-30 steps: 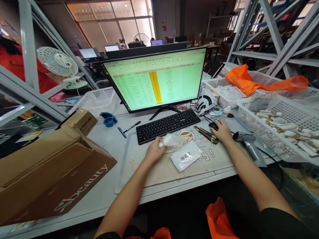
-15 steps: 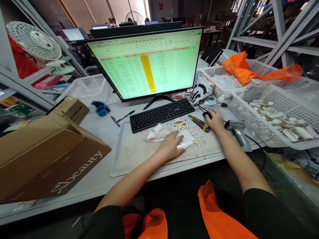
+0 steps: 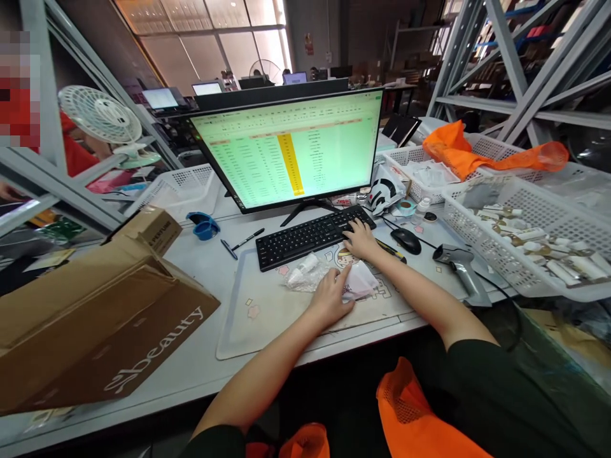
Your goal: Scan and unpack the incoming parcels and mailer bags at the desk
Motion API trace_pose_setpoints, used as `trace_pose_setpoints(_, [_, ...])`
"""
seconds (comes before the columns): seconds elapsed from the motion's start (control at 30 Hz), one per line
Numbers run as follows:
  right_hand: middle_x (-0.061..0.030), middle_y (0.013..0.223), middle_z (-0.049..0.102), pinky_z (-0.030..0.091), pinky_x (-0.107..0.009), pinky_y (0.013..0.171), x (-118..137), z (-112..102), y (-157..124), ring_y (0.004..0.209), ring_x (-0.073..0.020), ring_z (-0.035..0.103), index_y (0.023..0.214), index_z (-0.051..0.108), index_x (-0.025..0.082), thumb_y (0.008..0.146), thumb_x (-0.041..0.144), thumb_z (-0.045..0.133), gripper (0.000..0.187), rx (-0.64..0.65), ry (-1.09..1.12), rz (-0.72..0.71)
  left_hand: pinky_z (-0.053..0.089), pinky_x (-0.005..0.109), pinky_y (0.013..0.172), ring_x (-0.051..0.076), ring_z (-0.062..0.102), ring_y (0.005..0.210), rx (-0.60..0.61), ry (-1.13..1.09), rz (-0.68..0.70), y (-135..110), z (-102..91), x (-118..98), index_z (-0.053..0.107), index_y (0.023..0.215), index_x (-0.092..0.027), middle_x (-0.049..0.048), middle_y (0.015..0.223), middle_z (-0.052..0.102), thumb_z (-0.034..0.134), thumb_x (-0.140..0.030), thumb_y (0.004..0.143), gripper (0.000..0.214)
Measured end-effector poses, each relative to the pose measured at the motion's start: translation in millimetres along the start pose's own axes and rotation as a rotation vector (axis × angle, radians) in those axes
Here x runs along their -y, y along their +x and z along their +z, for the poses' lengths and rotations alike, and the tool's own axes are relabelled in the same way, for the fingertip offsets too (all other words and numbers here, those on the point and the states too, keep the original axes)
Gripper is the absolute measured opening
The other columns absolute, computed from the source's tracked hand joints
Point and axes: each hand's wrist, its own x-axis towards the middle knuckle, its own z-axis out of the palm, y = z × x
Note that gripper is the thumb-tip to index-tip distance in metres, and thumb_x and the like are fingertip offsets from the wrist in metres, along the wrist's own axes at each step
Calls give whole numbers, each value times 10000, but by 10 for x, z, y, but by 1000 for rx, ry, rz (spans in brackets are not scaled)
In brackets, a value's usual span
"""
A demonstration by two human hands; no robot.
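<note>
My right hand [image 3: 361, 242] is over the right end of the black keyboard [image 3: 305, 238], fingers spread at its keys. My left hand [image 3: 329, 299] rests on the desk mat with its fingers stretched out, touching a white printed packet [image 3: 360, 282]. Left of it lies a clear plastic bag [image 3: 301, 277] with something white inside. Beyond the keyboard, a monitor [image 3: 329, 162] shows a spreadsheet with one yellow column. A black mouse [image 3: 405, 241] sits free to the right. Part of a yellow-and-black utility knife [image 3: 392, 250] shows beneath my right forearm.
A barcode scanner [image 3: 461, 270] lies at right, near a white basket [image 3: 491, 254] of small bottles. An open cardboard box [image 3: 157, 350] takes up the left. Two pens [image 3: 248, 238] and a blue round container [image 3: 204, 228] lie behind it. Orange mesh cloth [image 3: 451, 149] drapes over baskets.
My right hand has left the mouse and moved left onto the keyboard. My left hand stays by the packet, its index finger now reaching further over it. The camera view has tilted up slightly.
</note>
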Motion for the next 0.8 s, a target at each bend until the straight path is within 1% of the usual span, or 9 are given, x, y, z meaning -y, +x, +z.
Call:
trace_pose_setpoints(0.07, [-202,1623,442,193,-620,1254,-6,31,26,1548,-385,272,1344,714,132,1001,323,550,425,3,-6,-7,470,479,1099,344,543,1247,1,0,13,-8,11,5,240,1675,-242,153,1354,487,744,-334,782,1029])
trace_pose_setpoints(0.2, [-208,1620,442,199,-659,1246,-6,62,30,1552,-397,267,1337,716,125,1012,325,526,427,11,-10,2,470,507,1103,371,533,1264,12,-12,-18,-7,20,6,246,1670,-264,150,1366,490,855,-428,694,1162])
trace_pose_setpoints(0.3, [-210,1622,437,190,-681,1244,22,66,8,1560,-407,244,1353,699,117,1008,326,525,440,12,-14,10,464,511,1113,374,529,1281,-48,-119,-46,-3,-7,21,250,1666,-230,162,1370,511,848,-473,718,1148])
trace_pose_setpoints(0.37, [-219,1580,487,191,-668,1250,47,63,-20,1554,-395,262,1395,662,99,1007,318,515,469,16,-16,8,452,510,1128,367,531,1296,-121,-240,-60,3,-40,50,253,1662,-214,166,1385,525,827,-476,742,1115])
trace_pose_setpoints(0.47, [-213,1488,584,198,-651,1257,87,54,-58,1517,-372,343,1465,592,84,1009,298,491,514,33,-13,-3,400,511,1179,360,513,1355,-264,-450,-87,27,-86,122,292,1640,-204,171,1446,527,813,-427,740,1064])
trace_pose_setpoints(0.53, [-195,1460,617,190,-667,1255,116,35,-67,1499,-369,375,1497,562,98,1008,293,488,531,46,-8,-8,335,503,1228,362,454,1435,-354,-616,-110,62,-101,176,353,1605,-197,172,1526,496,818,-404,714,1026])
trace_pose_setpoints(0.6, [-178,1486,606,185,-687,1250,133,-19,-72,1501,-370,375,1529,531,121,1009,301,490,552,45,-3,0,305,486,1241,359,436,1455,-409,-893,-171,109,-111,223,470,1516,-199,149,1524,526,819,-397,670,937])
trace_pose_setpoints(0.7, [-180,1574,523,215,-724,1221,63,-208,-175,1509,-394,360,1540,523,136,1020,340,473,561,16,2,58,402,489,1154,368,564,1317,-386,-1297,-267,170,-158,278,634,1285,-155,150,1306,671,682,-531,698,700])
trace_pose_setpoints(0.8, [-171,1550,548,266,-720,1198,-244,-514,-591,1468,-412,420,1403,663,169,1014,407,481,491,-75,45,147,494,483,1045,378,622,1238,-248,-1628,-295,187,-274,319,681,1193,-102,193,1224,710,508,-602,741,696])
